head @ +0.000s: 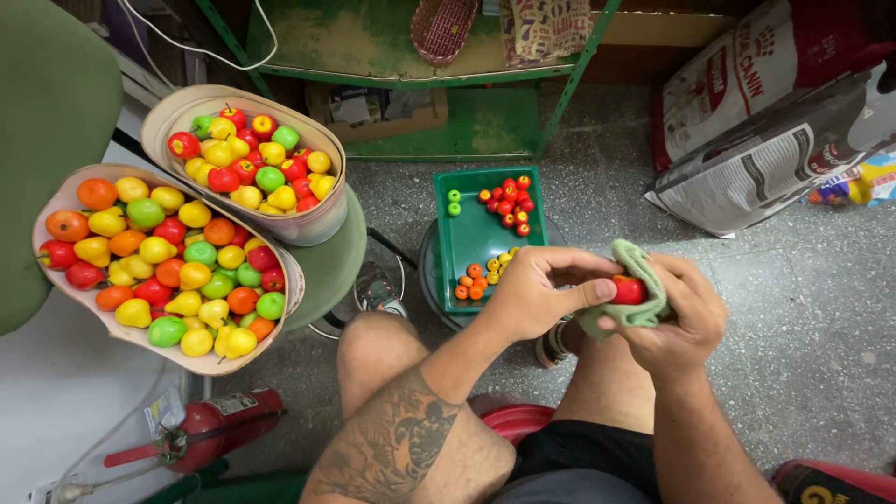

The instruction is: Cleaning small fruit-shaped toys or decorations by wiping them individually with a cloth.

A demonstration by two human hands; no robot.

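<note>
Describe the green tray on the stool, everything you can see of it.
The green tray is rectangular, shallow-walled, plastic by its look, lying flat on a round stool. Small fruits lie sorted inside: two green, a red cluster, a few yellow, some orange. The left hand overlaps its near right corner.

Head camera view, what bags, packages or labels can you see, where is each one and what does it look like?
Large sack: top right, leaning, red and white.
Second sack: on the floor in front of it, lying flat, grey-white with dark print.
Small packet: right edge, yellow, blue and red.
Fire extinguisher: bottom left, lying down, red, with a pale label.
</note>
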